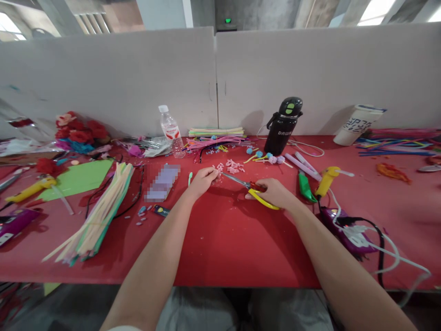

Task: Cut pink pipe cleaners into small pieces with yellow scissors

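My right hand (272, 192) is wrapped round the handles of scissors with a yellow loop (263, 200). Their blades (236, 179) point left, with the tips close to the fingers of my left hand (203, 180). The fingertips of my left hand are pinched together at a small pink piece (218, 171), too small to make out well. Just behind the blades lies a small pile of short pink pieces (234, 166) on the red table (223, 248). A pale green stick (190, 178) lies left of my left hand.
A bundle of pale fuzzy sticks (99, 211) lies at the left, near a green sheet (77, 179). Behind stand a water bottle (171, 133) and a black flask (281, 128). At the right are a yellow glue gun (326, 181), a purple power strip (347, 232) and cables.
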`<action>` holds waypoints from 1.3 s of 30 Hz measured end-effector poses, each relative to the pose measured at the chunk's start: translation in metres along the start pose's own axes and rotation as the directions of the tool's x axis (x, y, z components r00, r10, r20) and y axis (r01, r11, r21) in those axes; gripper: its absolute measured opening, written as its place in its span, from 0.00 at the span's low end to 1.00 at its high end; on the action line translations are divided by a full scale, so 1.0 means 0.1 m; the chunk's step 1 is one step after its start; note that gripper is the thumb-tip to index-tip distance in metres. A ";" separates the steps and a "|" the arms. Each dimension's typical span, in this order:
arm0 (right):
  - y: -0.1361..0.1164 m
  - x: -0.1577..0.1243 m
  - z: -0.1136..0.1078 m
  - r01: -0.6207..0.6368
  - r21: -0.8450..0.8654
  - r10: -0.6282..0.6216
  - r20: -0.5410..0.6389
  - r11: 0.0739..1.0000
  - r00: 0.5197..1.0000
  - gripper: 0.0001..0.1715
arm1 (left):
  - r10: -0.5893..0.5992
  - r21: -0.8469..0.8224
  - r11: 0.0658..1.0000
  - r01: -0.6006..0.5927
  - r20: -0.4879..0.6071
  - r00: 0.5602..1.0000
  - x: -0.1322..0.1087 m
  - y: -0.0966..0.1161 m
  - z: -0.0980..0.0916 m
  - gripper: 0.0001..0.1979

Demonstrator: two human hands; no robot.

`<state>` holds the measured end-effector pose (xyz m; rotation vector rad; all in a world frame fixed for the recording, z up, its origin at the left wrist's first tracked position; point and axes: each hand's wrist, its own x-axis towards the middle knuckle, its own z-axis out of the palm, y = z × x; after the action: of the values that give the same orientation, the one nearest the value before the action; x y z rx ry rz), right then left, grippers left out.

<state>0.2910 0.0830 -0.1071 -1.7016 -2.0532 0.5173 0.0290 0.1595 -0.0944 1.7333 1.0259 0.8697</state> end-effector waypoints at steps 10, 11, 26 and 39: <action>-0.02 -0.01 0.01 -0.010 -0.009 0.010 -0.022 1.000 1.000 0.34 | -0.015 -0.016 1.000 0.015 0.001 1.000 0.00 -0.04 0.00 0.16; -0.03 -0.01 0.01 -0.011 -0.010 0.011 -0.022 1.000 1.000 0.34 | -0.013 -0.013 1.000 0.013 0.001 1.000 0.00 -0.03 0.00 0.16; -0.03 -0.01 0.01 -0.006 -0.001 0.006 -0.023 1.000 1.000 0.33 | -0.003 -0.008 1.000 0.003 0.004 1.000 -0.01 0.00 0.00 0.16; -0.03 0.00 0.01 -0.023 0.016 0.023 -0.018 1.000 1.000 0.34 | -0.016 -0.009 1.000 0.016 -0.017 1.000 0.00 -0.02 -0.01 0.16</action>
<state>0.2882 0.0822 -0.1065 -1.7164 -2.0138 0.5216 0.0277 0.1608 -0.0956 1.7110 1.0445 0.8793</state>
